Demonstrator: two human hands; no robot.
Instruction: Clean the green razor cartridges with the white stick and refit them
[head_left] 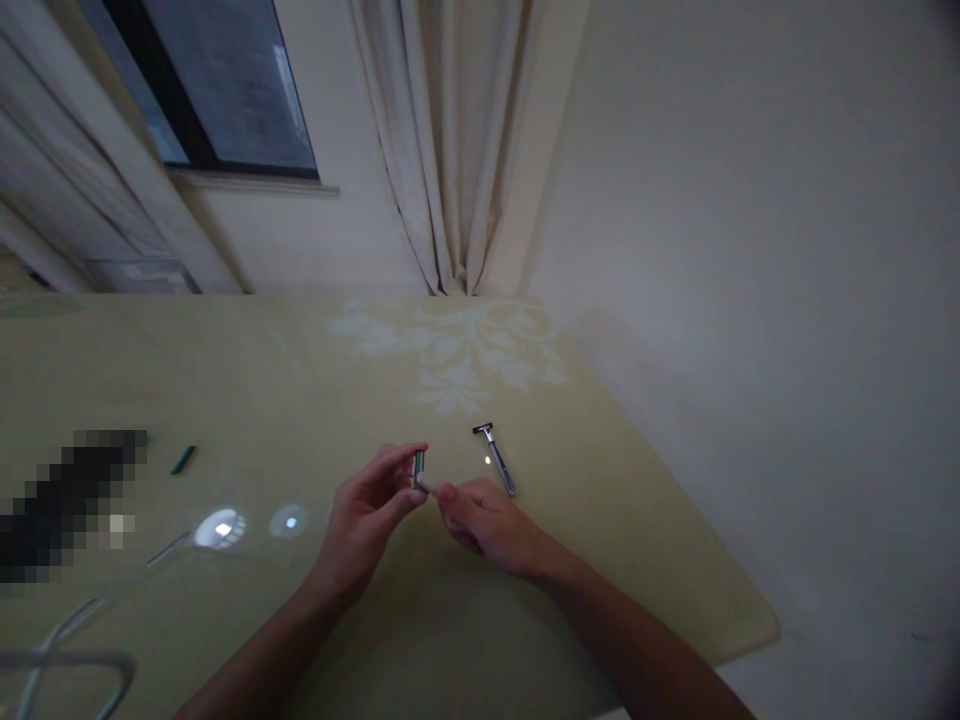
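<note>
Between thumb and fingers, my left hand (pixel 367 505) pinches the head of a razor (pixel 418 466), which has a green strip and dark edges. My right hand (pixel 484 522) is closed around this razor's handle, most of which the fingers hide. Just beyond my right hand, a second razor (pixel 497 458) with a silver and dark handle lies on the table, its head pointing away from me. Over to the left rests a small dark green piece (pixel 183 460), shaped like a razor cartridge.
The pale yellow-green table (pixel 600 520) has a white floral pattern at its far end and meets the wall on the right. A white cable (pixel 56 640) runs at the lower left, near a blurred dark patch. Curtains (pixel 450 130) hang beyond, beside a window (pixel 232 80).
</note>
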